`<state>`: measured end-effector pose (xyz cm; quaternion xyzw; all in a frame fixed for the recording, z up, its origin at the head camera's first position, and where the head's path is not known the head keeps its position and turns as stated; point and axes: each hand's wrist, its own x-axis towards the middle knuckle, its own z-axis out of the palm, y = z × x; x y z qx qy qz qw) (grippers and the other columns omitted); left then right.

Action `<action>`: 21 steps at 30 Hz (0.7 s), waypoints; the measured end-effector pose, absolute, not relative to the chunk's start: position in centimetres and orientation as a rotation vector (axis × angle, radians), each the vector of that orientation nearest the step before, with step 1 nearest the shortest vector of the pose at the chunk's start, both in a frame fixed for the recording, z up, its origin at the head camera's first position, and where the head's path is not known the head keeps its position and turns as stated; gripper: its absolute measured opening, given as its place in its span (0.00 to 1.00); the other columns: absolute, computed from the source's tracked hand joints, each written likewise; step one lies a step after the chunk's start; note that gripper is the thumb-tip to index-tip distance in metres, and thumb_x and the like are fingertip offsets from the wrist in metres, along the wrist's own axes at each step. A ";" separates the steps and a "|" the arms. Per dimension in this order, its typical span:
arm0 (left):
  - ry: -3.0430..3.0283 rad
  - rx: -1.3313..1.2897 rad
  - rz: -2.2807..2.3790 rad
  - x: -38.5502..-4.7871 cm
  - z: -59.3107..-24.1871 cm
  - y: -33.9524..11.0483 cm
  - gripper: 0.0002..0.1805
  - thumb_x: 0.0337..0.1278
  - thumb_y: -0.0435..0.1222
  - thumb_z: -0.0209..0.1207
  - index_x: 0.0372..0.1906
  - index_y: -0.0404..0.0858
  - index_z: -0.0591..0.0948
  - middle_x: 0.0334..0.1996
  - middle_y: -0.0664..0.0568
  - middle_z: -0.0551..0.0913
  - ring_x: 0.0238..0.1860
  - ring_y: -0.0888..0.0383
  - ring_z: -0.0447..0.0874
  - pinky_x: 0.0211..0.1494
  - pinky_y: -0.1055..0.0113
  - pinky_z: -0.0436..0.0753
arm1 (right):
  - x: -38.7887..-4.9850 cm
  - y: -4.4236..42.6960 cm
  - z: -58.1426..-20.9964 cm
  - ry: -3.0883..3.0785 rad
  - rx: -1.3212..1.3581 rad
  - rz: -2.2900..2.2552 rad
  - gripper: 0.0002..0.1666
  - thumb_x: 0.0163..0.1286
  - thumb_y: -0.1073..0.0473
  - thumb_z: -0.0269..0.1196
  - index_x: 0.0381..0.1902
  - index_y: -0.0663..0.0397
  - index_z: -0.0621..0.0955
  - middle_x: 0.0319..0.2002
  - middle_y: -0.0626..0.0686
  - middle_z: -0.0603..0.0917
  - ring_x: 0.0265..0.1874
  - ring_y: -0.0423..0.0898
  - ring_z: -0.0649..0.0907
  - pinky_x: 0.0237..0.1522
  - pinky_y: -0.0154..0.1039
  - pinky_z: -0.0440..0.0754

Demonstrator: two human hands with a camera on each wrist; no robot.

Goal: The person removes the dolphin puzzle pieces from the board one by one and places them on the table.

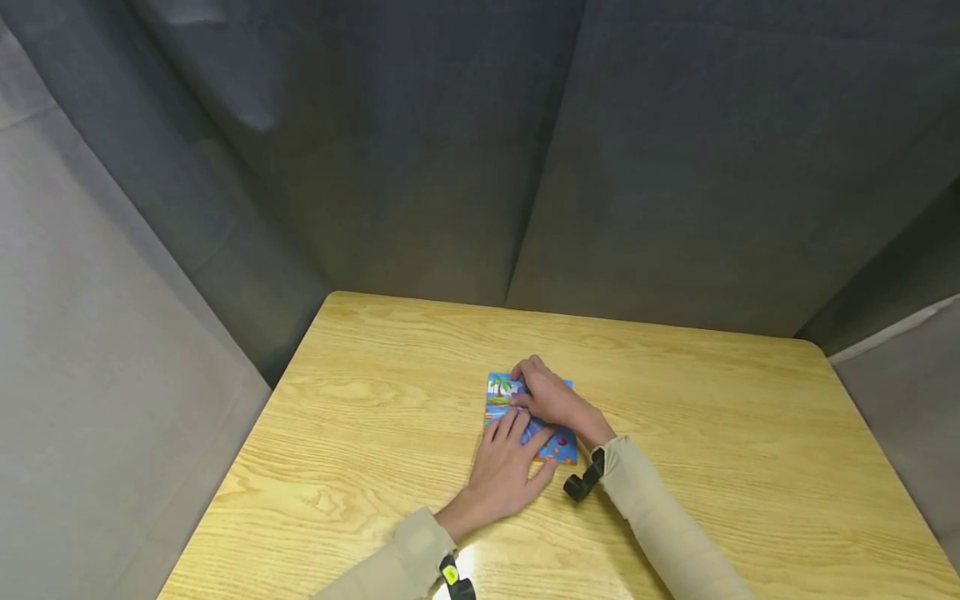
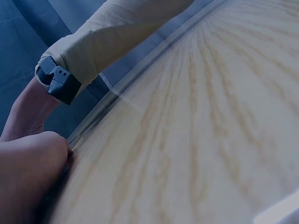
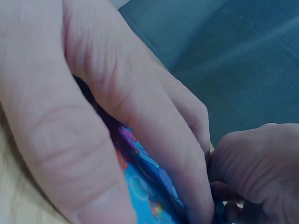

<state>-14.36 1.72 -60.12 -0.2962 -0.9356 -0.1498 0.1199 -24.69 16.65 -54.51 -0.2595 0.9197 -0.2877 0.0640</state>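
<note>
A small rectangular picture card (image 1: 497, 411), bright blue with a palm tree, sea colours and orange dots, lies flat on the wooden table. My left hand (image 1: 501, 473) rests on its lower left part with the fingers spread and fairly straight, and covers much of the picture. Over the card's upper right, my right hand (image 1: 553, 396) bends its fingers down, thumb and index near the top; what lies between those fingertips is hidden. The right wrist view shows the left thumb and index finger large in front, the blue card (image 3: 140, 186) beneath them, and the curled right hand (image 3: 257, 170) beyond.
The wood-grain table (image 1: 360, 400) extends around both hands. Dark grey curtains (image 1: 420, 167) hang behind its far edge, and a lighter grey panel (image 1: 97, 375) stands at the left. A black wrist device (image 1: 585, 479) sits on the right cuff.
</note>
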 end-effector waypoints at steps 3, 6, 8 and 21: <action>-2.740 -0.861 -0.423 -14.4 -60.1 1.8 0.29 0.78 0.60 0.43 0.76 0.58 0.73 0.74 0.48 0.66 0.77 0.48 0.58 0.73 0.49 0.63 | -24.8 16.8 -54.6 2.767 -0.765 -0.907 0.20 0.75 0.60 0.67 0.58 0.64 0.77 0.48 0.57 0.75 0.40 0.48 0.76 0.45 0.46 0.78; -2.744 -0.859 -0.409 -14.4 -60.0 1.8 0.30 0.78 0.60 0.43 0.76 0.58 0.72 0.74 0.48 0.66 0.78 0.48 0.58 0.74 0.49 0.63 | -24.9 16.8 -54.7 2.761 -0.744 -0.939 0.20 0.74 0.60 0.68 0.57 0.63 0.77 0.49 0.57 0.76 0.42 0.49 0.76 0.47 0.47 0.78; -2.747 -0.858 -0.405 -14.3 -60.0 1.7 0.30 0.78 0.60 0.43 0.77 0.59 0.72 0.75 0.48 0.66 0.78 0.47 0.57 0.74 0.49 0.63 | -24.9 16.8 -54.7 2.757 -0.743 -0.957 0.20 0.73 0.60 0.69 0.58 0.63 0.77 0.49 0.58 0.77 0.43 0.50 0.77 0.47 0.48 0.78; -2.769 -0.852 -0.408 -14.2 -60.1 1.4 0.30 0.78 0.60 0.42 0.77 0.58 0.71 0.76 0.48 0.65 0.79 0.47 0.56 0.75 0.48 0.62 | -24.9 17.0 -55.4 2.749 -0.848 -1.007 0.23 0.72 0.61 0.69 0.62 0.62 0.78 0.52 0.59 0.77 0.45 0.51 0.78 0.50 0.49 0.80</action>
